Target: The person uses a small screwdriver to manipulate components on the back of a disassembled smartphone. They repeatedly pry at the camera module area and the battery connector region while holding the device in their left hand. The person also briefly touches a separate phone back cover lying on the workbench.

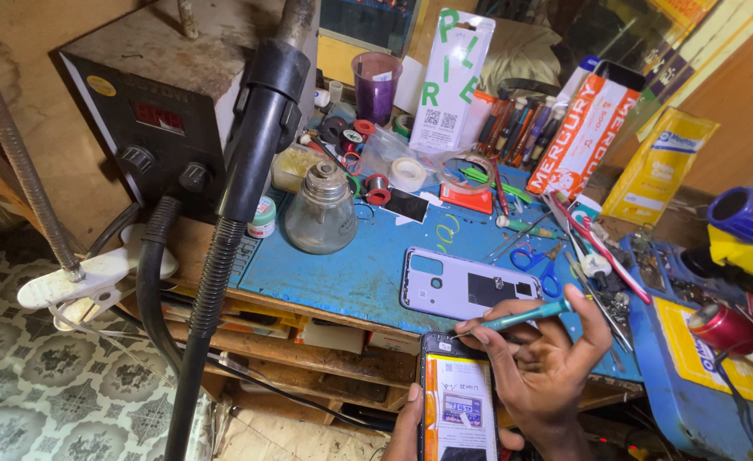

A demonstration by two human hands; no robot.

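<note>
- Two hands work on an opened phone (457,401) held low at the front edge of the surface (334,273).
- Left hand (406,431) wraps the phone's lower side from below.
- Right hand (547,363) pinches a teal screwdriver (521,316), tip at the phone's top edge.
- Back cover (462,286) already lies detached on the blue mat, so opening looks done; inner work seems underway.

right hand (547,363) holds teal screwdriver (521,317) over opened phone (456,394) gripped by left hand (404,427)
</note>
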